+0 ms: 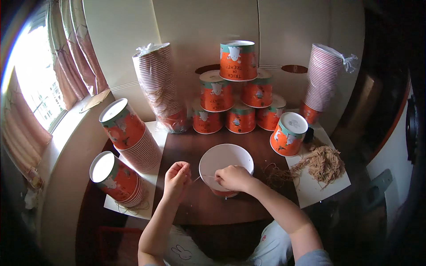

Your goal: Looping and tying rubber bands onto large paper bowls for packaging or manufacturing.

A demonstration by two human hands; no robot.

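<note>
A paper bucket (222, 154) stands upright on the brown table in front of me, its white inside facing up and a strip of its orange wall showing at the near side. My right hand (234, 178) is closed over the near part of its opening, fingers pinched. Left of the rim, my left hand (177, 177) pinches too. A thin piece of string (206, 176) runs between the two hands across the rim. Whether the string passes through the bucket's wall cannot be made out.
Upside-down orange buckets form a pyramid (237, 62) at the back. Plastic-wrapped bucket stacks (155, 80) (323, 75) flank it. Nested stacks (128, 133) (116, 177) stand left. At right are a single bucket (284, 141) and tangled brown twine (326, 164) on a white board (335, 188).
</note>
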